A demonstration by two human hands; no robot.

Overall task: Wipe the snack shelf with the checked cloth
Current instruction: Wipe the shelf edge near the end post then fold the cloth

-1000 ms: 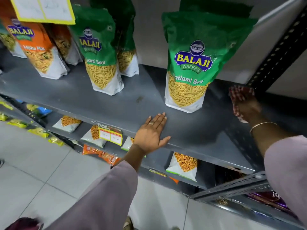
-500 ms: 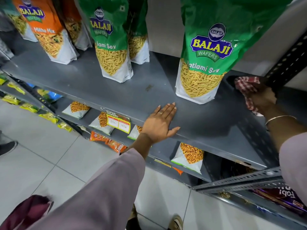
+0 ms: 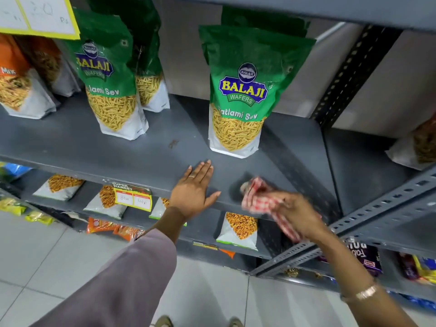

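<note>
grips the checked cloth (image 3: 257,199) bunched in the right hand (image 3: 299,213), with fingers curled round it and a loose tail hanging under the palm. presses the cloth now on the front strip of the snack shelf (image 3: 70,147), just beside the left hand (image 3: 192,187) and in front of the right green packet (image 3: 243,97), not touching either. appears smeared by motion, so probably caught in the middle of a stroke.

differs clearly from half a second ago and one second ago: then the same cloth far back in the right corner, close to the perforated upright (image 3: 354,74) and beside the packet; now drawn forward to the lip of the shelf. means, most likely, one pull from back to front along the right end, so this narrow strip probably wiped already.

keeps the left hand flat on the front edge exactly as before, fingers straight and together, thumb spread, holding nothing; seems only to steady the body. shows also no shift of the packets: right green packet and left green packet (image 3: 111,86) upright in the same spots.

leaves still most of the task: the long grey surface to the left, the small brown mark (image 3: 173,143) between the two green packets, and the floor of the shelf under the packets themselves. calls probably for a sweep to the left next, past or under the resting left hand, with care not to knock the upright packets.
</note>
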